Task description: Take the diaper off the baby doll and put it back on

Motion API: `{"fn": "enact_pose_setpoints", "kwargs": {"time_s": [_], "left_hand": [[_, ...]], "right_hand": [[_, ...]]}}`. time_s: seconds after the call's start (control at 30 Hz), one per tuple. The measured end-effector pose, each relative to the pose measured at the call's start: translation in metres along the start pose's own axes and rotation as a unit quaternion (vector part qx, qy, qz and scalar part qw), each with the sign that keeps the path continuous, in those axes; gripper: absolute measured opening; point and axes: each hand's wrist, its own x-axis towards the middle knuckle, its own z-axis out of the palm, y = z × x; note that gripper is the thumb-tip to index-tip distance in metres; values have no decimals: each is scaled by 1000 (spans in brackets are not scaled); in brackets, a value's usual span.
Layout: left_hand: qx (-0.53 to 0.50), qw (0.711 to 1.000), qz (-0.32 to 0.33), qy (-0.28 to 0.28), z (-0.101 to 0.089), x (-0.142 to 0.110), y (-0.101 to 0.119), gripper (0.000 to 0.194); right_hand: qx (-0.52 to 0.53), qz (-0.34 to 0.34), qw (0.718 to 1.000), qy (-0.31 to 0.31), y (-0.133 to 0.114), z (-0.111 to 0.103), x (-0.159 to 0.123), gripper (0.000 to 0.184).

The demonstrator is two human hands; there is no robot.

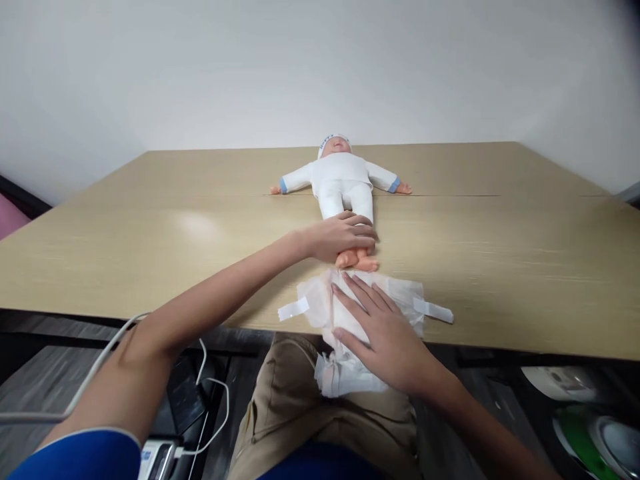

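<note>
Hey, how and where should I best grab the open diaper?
Probably by its left tab and right tab, pinching each from its outer side. The diaper lies spread open, with both tabs sticking out sideways, clear of the right hand resting on its middle. The near end overhangs the table, so it may flop.

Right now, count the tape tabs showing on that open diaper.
2. The left tab sticks out from the left side of the diaper, the right tab from its right. The right hand covers part of it, so others may be hidden.
</note>
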Motion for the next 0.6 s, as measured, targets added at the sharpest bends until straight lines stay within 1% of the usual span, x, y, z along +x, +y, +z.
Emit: {"fn": "enact_pose_setpoints", "kwargs": {"time_s": [0.03,0.07,0.13,0.2,0.3,0.37,0.43,0.5,0.6], "left_hand": [[-23,1000,-4,18,-2,2,-1,35],[-48,998,-6,36,-5,3,-3,32],[-104,991,-10,80,-18,6,-6,32],[-166,977,-29,131,-36,8,-12,33],[-238,945,-92,203,-67,10,-25,43],[-258,930,-120,231,-85,9,-35,50],[-258,924,-128,250,-98,8,-45,50],[-246,923,-130,265,-108,7,-52,51],[-227,924,-136,277,-117,5,-60,54]], "right_hand": [[3,1,1000,-4,0,0,2,73],[7,1,1000,-8,1,-1,5,74],[16,0,1000,-15,4,-2,12,74],[24,-9,999,-26,11,-3,22,73],[31,-27,998,-45,25,-4,44,74],[33,-31,998,-47,36,-3,64,74],[33,-28,998,-45,47,-1,88,75],[34,-31,998,-46,59,1,116,78],[36,-34,998,-40,80,5,163,84]]}}
